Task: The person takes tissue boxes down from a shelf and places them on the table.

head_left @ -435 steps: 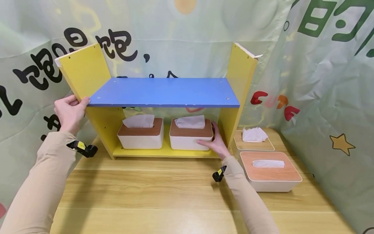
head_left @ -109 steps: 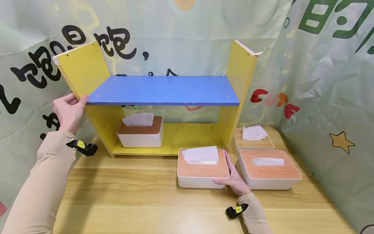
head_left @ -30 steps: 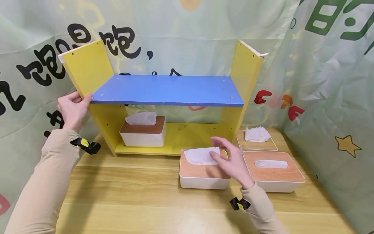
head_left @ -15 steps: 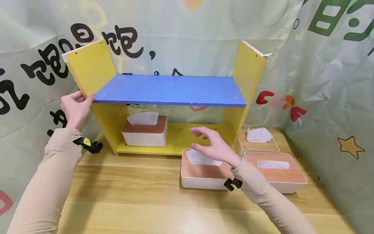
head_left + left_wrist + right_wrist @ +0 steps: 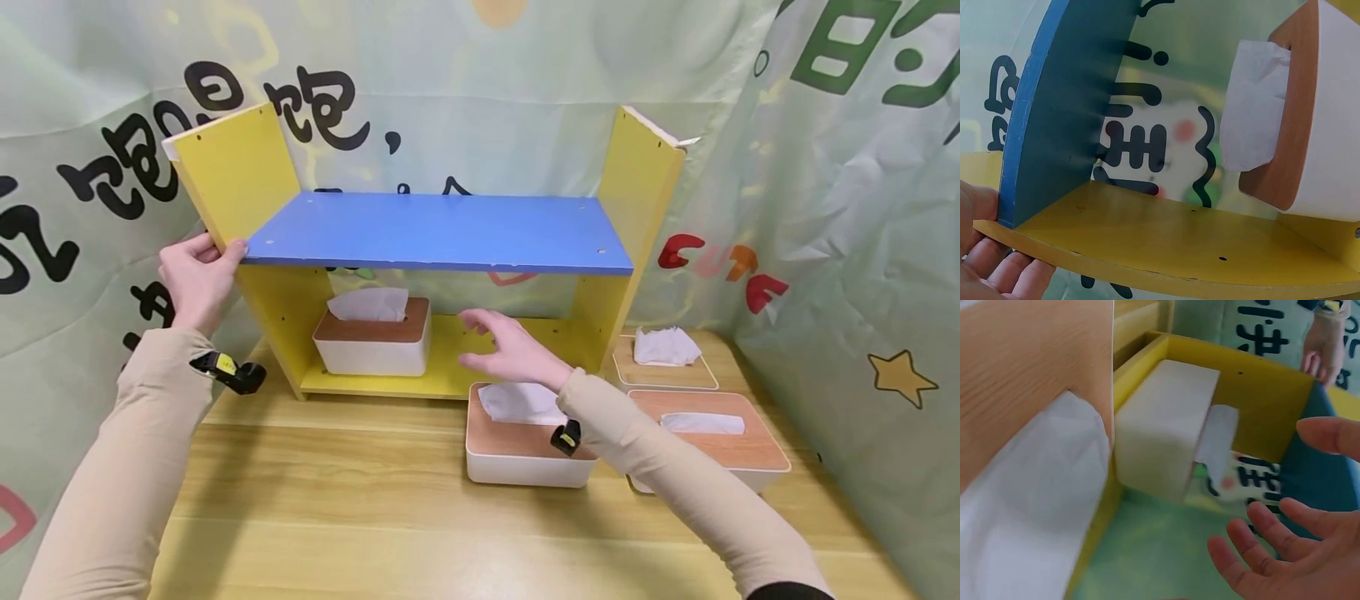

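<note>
My left hand grips the left side panel of a yellow and blue shelf unit, thumb by the blue board's corner and fingers behind the panel. Inside the lower compartment, at left, sits a white tissue box with a brown wood lid and a tissue sticking out. On the table before the shelf is a second tissue box, its lid partly covered by my right sleeve. My right hand hovers over that box's back edge, fingers spread and holding nothing. The right wrist view shows its fingers apart from the shelved box.
Two more tissue boxes stand right of the shelf: one in front, partly behind my right forearm, and one behind it with a pale wood lid. Printed fabric hangs behind and beside the wooden table.
One tissue box has come out of the shelf's right side onto the table. My right hand has let go of it and moved up and left. My left hand keeps its grip.
</note>
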`<move>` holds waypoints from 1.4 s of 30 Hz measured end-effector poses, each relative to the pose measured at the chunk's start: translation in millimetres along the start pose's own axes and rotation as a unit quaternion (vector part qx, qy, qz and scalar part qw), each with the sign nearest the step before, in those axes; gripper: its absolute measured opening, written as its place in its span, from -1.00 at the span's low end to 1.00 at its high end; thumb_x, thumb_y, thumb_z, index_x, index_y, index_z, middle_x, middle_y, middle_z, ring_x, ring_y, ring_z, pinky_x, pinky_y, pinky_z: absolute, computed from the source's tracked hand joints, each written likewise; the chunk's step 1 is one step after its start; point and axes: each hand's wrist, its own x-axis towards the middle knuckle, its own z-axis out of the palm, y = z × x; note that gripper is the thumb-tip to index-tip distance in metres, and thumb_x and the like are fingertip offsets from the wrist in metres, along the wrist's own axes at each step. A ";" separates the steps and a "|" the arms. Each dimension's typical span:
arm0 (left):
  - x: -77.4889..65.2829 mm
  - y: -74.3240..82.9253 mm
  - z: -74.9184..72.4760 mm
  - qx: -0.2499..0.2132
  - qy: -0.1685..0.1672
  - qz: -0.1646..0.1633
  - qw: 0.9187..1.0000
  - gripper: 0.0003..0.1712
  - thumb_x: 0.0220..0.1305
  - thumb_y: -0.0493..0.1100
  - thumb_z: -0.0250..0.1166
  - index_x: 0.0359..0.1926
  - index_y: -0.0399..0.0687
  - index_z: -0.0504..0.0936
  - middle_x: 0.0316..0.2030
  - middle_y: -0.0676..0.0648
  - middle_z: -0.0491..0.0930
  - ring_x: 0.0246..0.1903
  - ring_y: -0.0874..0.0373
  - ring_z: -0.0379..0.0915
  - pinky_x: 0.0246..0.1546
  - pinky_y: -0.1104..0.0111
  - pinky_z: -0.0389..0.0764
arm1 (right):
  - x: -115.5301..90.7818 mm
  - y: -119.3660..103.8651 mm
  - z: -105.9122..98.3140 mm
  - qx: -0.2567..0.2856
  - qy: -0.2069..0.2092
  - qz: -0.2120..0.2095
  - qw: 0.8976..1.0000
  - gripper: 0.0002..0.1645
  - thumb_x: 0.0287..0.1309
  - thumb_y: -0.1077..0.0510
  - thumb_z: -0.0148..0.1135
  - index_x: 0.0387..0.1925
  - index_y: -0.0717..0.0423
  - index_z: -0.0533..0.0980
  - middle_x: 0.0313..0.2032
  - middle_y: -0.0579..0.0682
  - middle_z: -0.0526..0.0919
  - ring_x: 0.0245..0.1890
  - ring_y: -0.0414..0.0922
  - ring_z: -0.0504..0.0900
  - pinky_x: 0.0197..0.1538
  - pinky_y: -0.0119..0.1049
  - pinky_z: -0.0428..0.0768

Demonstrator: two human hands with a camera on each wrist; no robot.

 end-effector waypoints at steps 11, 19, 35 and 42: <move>0.4 -0.2 -0.1 0.009 -0.005 0.007 1.000 -0.41 0.29 -0.03 0.35 0.29 -0.14 0.55 -0.71 0.64 0.39 -0.49 0.70 0.47 -0.33 0.77 0.49 | 49.4 10.8 25.7 0.025 -0.086 0.105 0.990 0.21 0.16 -0.11 0.39 0.59 0.18 -0.10 0.55 0.19 0.12 0.56 0.09 0.14 0.56 0.00 0.21; 0.4 -0.1 -0.6 0.010 -0.001 0.008 1.000 -0.41 0.29 -0.02 0.36 0.29 -0.14 0.55 -0.71 0.64 0.39 -0.49 0.69 0.47 -0.31 0.76 0.49 | 81.7 20.2 31.5 0.001 -0.143 0.150 0.978 0.41 0.12 -0.19 0.41 0.60 0.14 -0.35 0.62 0.13 -0.30 0.64 0.05 -0.24 0.64 -0.04 -0.06; -0.7 -2.1 -3.2 0.024 0.006 0.004 1.000 -0.40 0.28 0.02 0.36 0.29 -0.11 0.56 -0.71 0.65 0.37 -0.49 0.69 0.46 -0.33 0.74 0.48 | 115.2 26.6 46.1 -0.009 -0.180 0.174 0.968 0.56 0.09 -0.29 0.41 0.56 0.17 -0.53 0.60 0.15 -0.48 0.63 0.04 -0.37 0.64 -0.03 -0.13; -3.2 -1.1 -1.2 0.020 0.007 0.020 1.000 -0.43 0.29 0.00 0.36 0.26 -0.14 0.59 -0.70 0.65 0.38 -0.49 0.70 0.46 -0.33 0.74 0.49 | 122.4 40.5 47.2 -0.032 -0.198 0.188 0.961 0.61 0.05 -0.37 0.41 0.54 0.09 -0.59 0.60 0.10 -0.52 0.63 0.01 -0.40 0.64 0.01 -0.14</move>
